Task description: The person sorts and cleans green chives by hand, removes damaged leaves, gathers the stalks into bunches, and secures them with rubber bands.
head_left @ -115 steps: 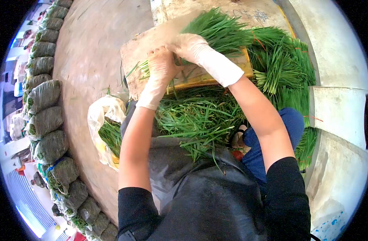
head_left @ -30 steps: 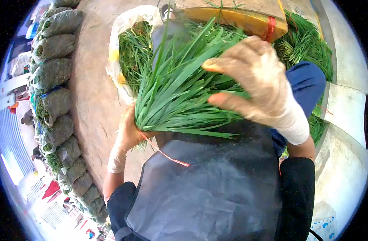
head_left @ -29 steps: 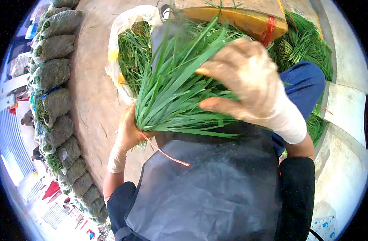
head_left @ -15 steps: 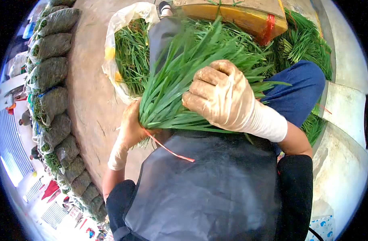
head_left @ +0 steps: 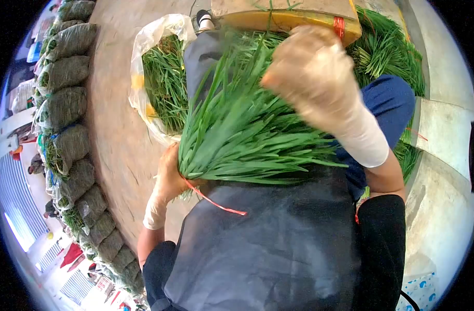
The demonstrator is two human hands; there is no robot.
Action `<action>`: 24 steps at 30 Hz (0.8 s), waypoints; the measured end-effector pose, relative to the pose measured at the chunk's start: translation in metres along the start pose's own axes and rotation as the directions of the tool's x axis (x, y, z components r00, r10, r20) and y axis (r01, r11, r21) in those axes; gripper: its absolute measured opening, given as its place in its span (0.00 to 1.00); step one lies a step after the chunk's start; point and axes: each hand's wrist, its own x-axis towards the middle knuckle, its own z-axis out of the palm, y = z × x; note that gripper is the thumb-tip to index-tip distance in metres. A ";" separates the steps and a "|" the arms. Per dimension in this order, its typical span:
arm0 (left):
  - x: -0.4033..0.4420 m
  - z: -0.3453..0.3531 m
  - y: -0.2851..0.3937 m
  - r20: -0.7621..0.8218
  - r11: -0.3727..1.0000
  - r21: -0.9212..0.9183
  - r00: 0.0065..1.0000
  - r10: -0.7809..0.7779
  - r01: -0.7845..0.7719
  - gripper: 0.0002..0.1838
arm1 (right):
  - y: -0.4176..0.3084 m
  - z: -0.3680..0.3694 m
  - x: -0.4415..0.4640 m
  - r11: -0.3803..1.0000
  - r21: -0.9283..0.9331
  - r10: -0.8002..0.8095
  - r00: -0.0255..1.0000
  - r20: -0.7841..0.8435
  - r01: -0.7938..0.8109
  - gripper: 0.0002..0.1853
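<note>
My left hand [head_left: 168, 173], in a pale glove, is wrapped round the stem end of a bunch of green garlic chives [head_left: 247, 129]. The long leaves fan out up and to the right over my dark apron [head_left: 268, 243]. A thin red tie [head_left: 219, 205] hangs from the bunch beside this hand. Above the upper right of the leaves is my right hand [head_left: 317, 72], in a stained glove. It is smeared by motion; its outline is compact and rounded, but the fingers cannot be made out.
A clear plastic bag [head_left: 138, 83] holding loose green leaves stands ahead left. A yellow-sided box [head_left: 294, 23] with red tape lies ahead. More green bunches [head_left: 384, 54] are piled at right, next to a pale ledge [head_left: 444, 135]. Several filled sacks [head_left: 68, 106] line the left.
My right hand has risen from in front of the leaves, up and slightly right. The leaves now fan out lower and more to the right. My left hand keeps its hold on the stems.
</note>
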 end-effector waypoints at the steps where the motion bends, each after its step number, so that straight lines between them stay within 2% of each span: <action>1: 0.000 0.000 -0.001 -0.010 1.000 -0.002 1.000 0.021 -0.021 0.46 | 0.013 -0.007 -0.004 0.936 0.300 0.234 0.962 -0.139 -0.184 0.12; 2: -0.002 0.001 -0.005 -0.016 1.000 -0.003 1.000 0.017 -0.017 0.46 | 0.026 -0.012 -0.009 0.752 0.593 0.479 0.857 -0.192 -0.287 0.11; 3: -0.005 0.003 -0.010 -0.022 1.000 -0.002 1.000 0.020 -0.020 0.47 | 0.040 -0.014 -0.013 0.734 0.596 0.535 0.817 -0.213 -0.325 0.10; 4: -0.007 0.004 -0.014 -0.026 1.000 0.001 0.999 0.026 -0.026 0.47 | 0.046 -0.019 -0.013 0.731 0.562 0.534 0.837 -0.117 -0.387 0.12; 6: -0.006 0.004 -0.015 0.004 0.999 -0.032 1.000 -0.004 0.004 0.47 | 0.038 -0.011 -0.012 0.918 0.332 0.282 0.946 -0.157 -0.218 0.15; 7: -0.003 0.005 -0.014 0.036 0.997 -0.071 0.999 -0.034 0.036 0.46 | 0.025 -0.010 -0.006 0.905 0.396 0.220 0.968 -0.123 -0.155 0.20; 8: 0.001 0.006 -0.013 0.042 0.997 -0.071 0.999 -0.026 0.029 0.46 | 0.017 0.001 -0.005 0.930 0.353 0.129 0.991 -0.043 -0.106 0.20; 10: 0.003 0.008 -0.011 0.052 0.994 -0.112 0.999 0.003 0.003 0.46 | 0.005 0.021 -0.006 0.982 0.166 0.074 0.993 0.097 -0.089 0.18; 11: 0.003 0.008 -0.014 0.076 0.991 -0.132 0.997 -0.007 0.017 0.46 | 0.014 0.027 -0.011 0.989 0.021 0.148 0.989 -0.020 -0.147 0.12; 12: 0.002 0.009 -0.016 0.078 0.991 -0.134 0.997 -0.010 0.021 0.46 | 0.039 0.031 -0.020 0.989 0.025 0.148 0.989 -0.016 -0.147 0.12; 13: -0.001 0.009 -0.017 0.110 0.976 -0.205 0.993 -0.049 0.071 0.47 | 0.070 0.035 -0.030 0.894 0.209 0.418 0.905 -0.076 -0.395 0.12; 14: -0.002 0.007 -0.018 0.138 0.955 -0.271 0.987 -0.085 0.120 0.47 | 0.076 0.039 -0.030 0.814 0.305 0.540 0.838 -0.082 -0.495 0.12; 15: -0.004 0.007 -0.015 0.237 0.883 -0.371 0.949 -0.208 0.286 0.51 | 0.083 0.042 -0.030 0.714 0.405 0.651 0.754 -0.086 -0.571 0.13; 16: -0.005 0.008 -0.015 0.232 0.885 -0.366 0.949 -0.213 0.288 0.51 | 0.073 0.046 -0.032 0.536 0.647 0.632 0.765 0.119 -0.543 0.17; 17: -0.007 0.012 -0.018 0.210 0.877 -0.386 0.953 -0.219 0.286 0.54 | 0.057 0.048 -0.037 0.280 0.808 0.549 0.777 0.308 -0.519 0.23; 18: -0.006 0.016 -0.024 0.192 0.870 -0.405 0.957 -0.218 0.280 0.56 | 0.043 0.045 -0.042 -0.012 0.870 0.413 0.790 0.453 -0.492 0.30; 19: -0.006 0.016 -0.033 0.297 0.871 -0.343 0.921 -0.253 0.350 0.61 | 0.024 0.036 -0.040 -0.189 0.816 0.305 0.757 0.577 -0.546 0.35; 20: 0.002 0.009 -0.033 0.298 0.875 -0.346 0.924 -0.241 0.339 0.61 | 0.004 0.027 -0.038 -0.343 0.717 0.189 0.703 0.686 -0.607 0.40; 21: 0.009 0.001 -0.029 0.380 0.904 -0.360 0.921 -0.083 0.230 0.63 | 0.000 0.041 -0.039 -0.265 0.643 0.139 0.631 0.763 -0.719 0.38; 22: 0.013 -0.004 -0.026 0.453 0.915 -0.384 0.889 0.069 0.124 0.64 | -0.001 0.033 -0.029 -0.031 0.707 0.146 0.696 0.703 -0.707 0.35; 24: 0.029 -0.005 -0.020 0.502 0.888 -0.437 0.858 0.109 0.143 0.66 | -0.011 0.040 -0.034 -0.325 0.794 0.243 0.766 0.596 -0.514 0.34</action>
